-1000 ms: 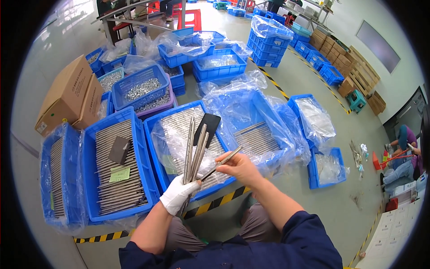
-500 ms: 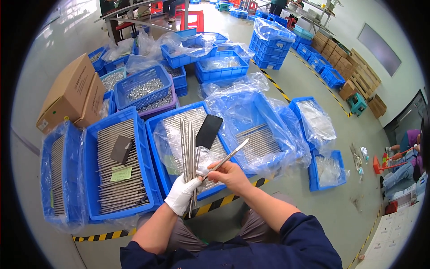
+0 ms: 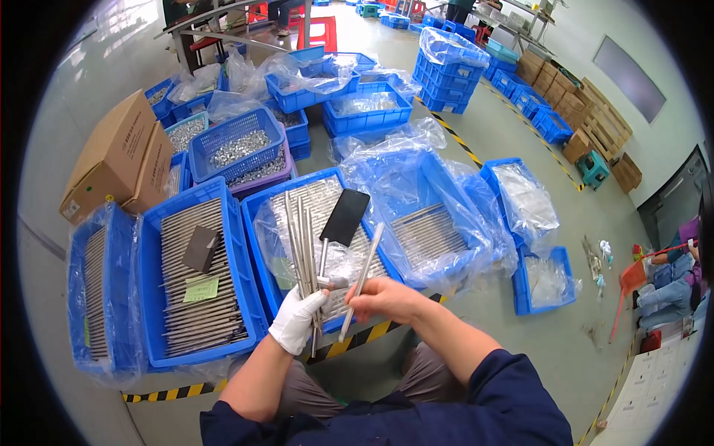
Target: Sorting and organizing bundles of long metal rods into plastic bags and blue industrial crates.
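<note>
My left hand [image 3: 295, 321], in a white glove, is closed around a bunch of thin metal rods [image 3: 300, 241] that stand nearly upright. My bare right hand [image 3: 381, 299] pinches a single metal rod [image 3: 364, 271], tilted up and apart from the bunch. Both hands are over the near edge of a blue crate [image 3: 256, 215] lined with clear plastic and filled with rods. A black phone [image 3: 346, 216] lies on those rods. To its right, a plastic-lined blue crate [image 3: 487, 256] holds a layer of similar rods [image 3: 430, 234].
Left of me, another crate of rods [image 3: 201, 275] carries a dark block [image 3: 201, 248] and a yellow-green paper [image 3: 201, 288]. Behind stand a blue basket of small metal parts [image 3: 238, 151] and cardboard boxes [image 3: 111, 160]. A person [image 3: 669, 293] is at the far right beside a red dustpan [image 3: 632, 276].
My right hand has moved slightly right and away from the left, turning its rod more upright. The left hand's bunch has shifted slightly left. At far right, the red dustpan has moved.
</note>
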### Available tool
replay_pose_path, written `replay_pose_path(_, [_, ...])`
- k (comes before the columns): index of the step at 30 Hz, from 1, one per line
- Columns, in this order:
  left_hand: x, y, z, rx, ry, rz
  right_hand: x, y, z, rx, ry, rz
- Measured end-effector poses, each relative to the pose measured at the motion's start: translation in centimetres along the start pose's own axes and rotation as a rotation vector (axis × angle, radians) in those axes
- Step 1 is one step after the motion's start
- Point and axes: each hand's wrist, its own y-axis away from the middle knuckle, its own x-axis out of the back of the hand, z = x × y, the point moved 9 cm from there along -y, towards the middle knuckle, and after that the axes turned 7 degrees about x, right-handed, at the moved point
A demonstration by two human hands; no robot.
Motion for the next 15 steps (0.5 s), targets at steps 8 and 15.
replay_pose_path(8, [-2.2, 1.0, -0.7, 0.119, 0.038, -0.165, -3.3, 0.3, 5.0, -0.29, -0.282, -0.303])
replay_pose_path(15, [-0.1, 0.3, 0.7, 0.022, -0.017, -0.026, -9.6, 2.8, 6.4, -0.305, -0.046, -0.554])
